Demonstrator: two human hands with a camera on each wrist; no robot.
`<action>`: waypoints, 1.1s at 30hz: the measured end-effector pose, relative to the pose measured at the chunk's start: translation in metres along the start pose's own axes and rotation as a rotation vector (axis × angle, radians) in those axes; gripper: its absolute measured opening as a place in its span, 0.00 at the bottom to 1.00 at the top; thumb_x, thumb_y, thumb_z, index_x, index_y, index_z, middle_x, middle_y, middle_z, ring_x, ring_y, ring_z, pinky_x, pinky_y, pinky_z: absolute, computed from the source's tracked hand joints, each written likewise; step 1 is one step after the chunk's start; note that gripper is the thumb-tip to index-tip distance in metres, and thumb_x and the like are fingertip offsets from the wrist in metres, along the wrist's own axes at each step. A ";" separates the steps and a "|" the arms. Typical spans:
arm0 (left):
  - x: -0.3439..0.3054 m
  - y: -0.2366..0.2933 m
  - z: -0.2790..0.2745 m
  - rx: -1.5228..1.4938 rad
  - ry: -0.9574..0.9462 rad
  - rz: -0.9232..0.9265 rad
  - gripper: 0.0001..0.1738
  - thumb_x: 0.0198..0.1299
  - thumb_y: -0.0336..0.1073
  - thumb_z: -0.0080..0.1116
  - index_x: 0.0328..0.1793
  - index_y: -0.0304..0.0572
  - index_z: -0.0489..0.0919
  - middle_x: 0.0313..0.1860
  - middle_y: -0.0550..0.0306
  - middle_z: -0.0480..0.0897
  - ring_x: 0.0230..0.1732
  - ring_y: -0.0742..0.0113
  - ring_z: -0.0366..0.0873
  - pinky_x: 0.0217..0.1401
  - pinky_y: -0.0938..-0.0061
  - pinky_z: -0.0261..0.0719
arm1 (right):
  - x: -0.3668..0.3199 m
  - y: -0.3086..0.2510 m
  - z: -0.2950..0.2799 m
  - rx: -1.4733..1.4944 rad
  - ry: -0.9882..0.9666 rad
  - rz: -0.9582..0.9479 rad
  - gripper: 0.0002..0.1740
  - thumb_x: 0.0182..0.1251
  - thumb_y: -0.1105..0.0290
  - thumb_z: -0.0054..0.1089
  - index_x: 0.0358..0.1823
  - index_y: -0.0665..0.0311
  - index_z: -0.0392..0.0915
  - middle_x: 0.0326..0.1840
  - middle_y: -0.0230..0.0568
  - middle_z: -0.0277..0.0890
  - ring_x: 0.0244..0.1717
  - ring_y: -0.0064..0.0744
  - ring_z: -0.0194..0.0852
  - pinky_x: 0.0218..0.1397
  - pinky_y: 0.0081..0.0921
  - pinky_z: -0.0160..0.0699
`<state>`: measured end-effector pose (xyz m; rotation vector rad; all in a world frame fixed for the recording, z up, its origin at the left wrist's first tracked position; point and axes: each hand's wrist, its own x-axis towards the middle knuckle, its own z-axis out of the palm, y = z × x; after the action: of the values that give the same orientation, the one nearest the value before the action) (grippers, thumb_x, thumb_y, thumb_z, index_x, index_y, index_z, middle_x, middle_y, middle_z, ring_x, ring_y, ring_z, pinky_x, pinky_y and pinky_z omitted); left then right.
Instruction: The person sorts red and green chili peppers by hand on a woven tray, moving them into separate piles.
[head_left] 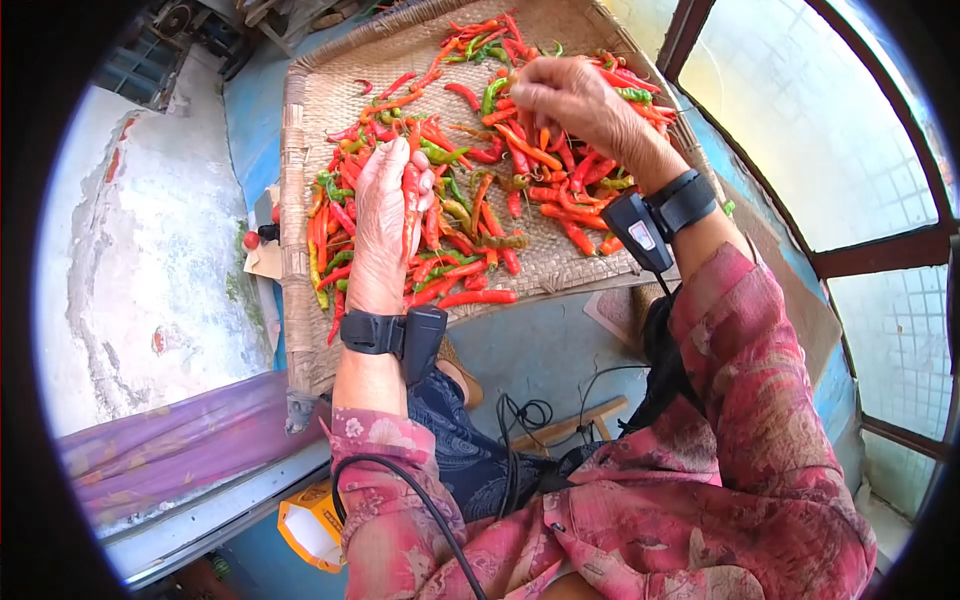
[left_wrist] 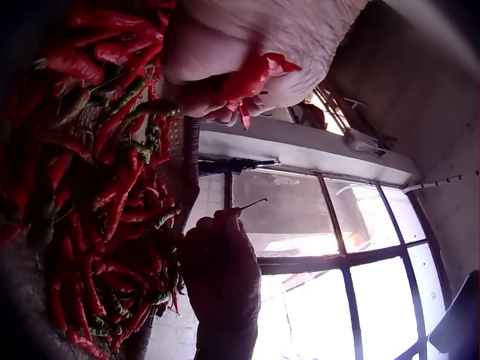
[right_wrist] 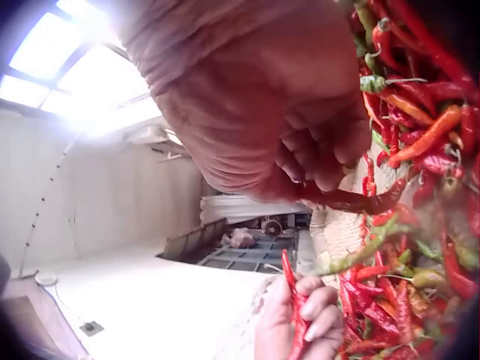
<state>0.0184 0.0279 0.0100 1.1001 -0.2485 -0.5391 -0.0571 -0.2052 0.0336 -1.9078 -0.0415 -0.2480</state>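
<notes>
My left hand (head_left: 380,205) grips a red chili pepper (head_left: 410,205), held upright along the fingers over the left side of the heap. In the left wrist view the stem end of that red chili (left_wrist: 259,75) pokes out beside the palm. My right hand (head_left: 580,105) is raised over the right side of the heap, fingers curled. From its fingertips sticks a thin chili stem (left_wrist: 253,204), slightly hooked at its end. Below the curled fingers, in the right wrist view, a dark red chili (right_wrist: 367,201) extends from the edge of the hand.
A large woven tray (head_left: 345,85) carries many red, orange and green chilies (head_left: 465,235). Windows (head_left: 810,110) line the right, a peeling white wall (head_left: 150,240) the left. Black cables (head_left: 520,415) and an orange box (head_left: 310,530) lie below the tray.
</notes>
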 end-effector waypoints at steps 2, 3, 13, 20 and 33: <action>-0.002 0.001 0.005 -0.052 -0.063 -0.054 0.09 0.66 0.41 0.52 0.40 0.44 0.71 0.28 0.60 0.75 0.24 0.75 0.71 0.18 0.85 0.66 | 0.006 0.010 -0.005 -0.229 0.317 -0.057 0.16 0.62 0.62 0.56 0.40 0.71 0.75 0.26 0.41 0.78 0.29 0.33 0.78 0.32 0.27 0.76; -0.004 0.002 0.007 -0.052 -0.065 -0.053 0.09 0.66 0.41 0.52 0.40 0.44 0.71 0.28 0.60 0.75 0.24 0.75 0.71 0.18 0.85 0.66 | 0.009 0.019 -0.004 -0.478 0.531 -0.102 0.17 0.59 0.62 0.59 0.38 0.72 0.76 0.26 0.48 0.78 0.29 0.43 0.79 0.34 0.33 0.78; -0.012 -0.002 0.029 -0.043 -0.176 -0.070 0.12 0.69 0.40 0.46 0.50 0.40 0.70 0.31 0.60 0.73 0.26 0.77 0.69 0.21 0.86 0.67 | -0.013 0.017 0.060 -0.339 -0.198 -0.263 0.12 0.57 0.68 0.61 0.35 0.71 0.75 0.28 0.54 0.75 0.29 0.50 0.74 0.36 0.40 0.73; 0.002 -0.009 0.003 -0.060 0.003 -0.038 0.12 0.68 0.36 0.48 0.52 0.37 0.72 0.35 0.57 0.77 0.31 0.72 0.73 0.32 0.81 0.75 | -0.001 0.008 0.020 -0.363 -0.094 0.030 0.15 0.60 0.63 0.59 0.33 0.70 0.77 0.21 0.39 0.74 0.23 0.25 0.71 0.28 0.30 0.70; 0.003 -0.031 0.025 -0.163 -0.098 0.073 0.06 0.66 0.28 0.47 0.48 0.41 0.67 0.50 0.48 0.77 0.53 0.58 0.76 0.57 0.66 0.75 | -0.013 0.015 0.074 -0.121 -0.045 0.035 0.23 0.57 0.54 0.62 0.33 0.72 0.77 0.26 0.54 0.78 0.30 0.46 0.78 0.37 0.39 0.75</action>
<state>0.0011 -0.0036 -0.0069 0.9045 -0.3230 -0.5395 -0.0562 -0.1403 -0.0071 -2.0328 -0.0234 -0.1880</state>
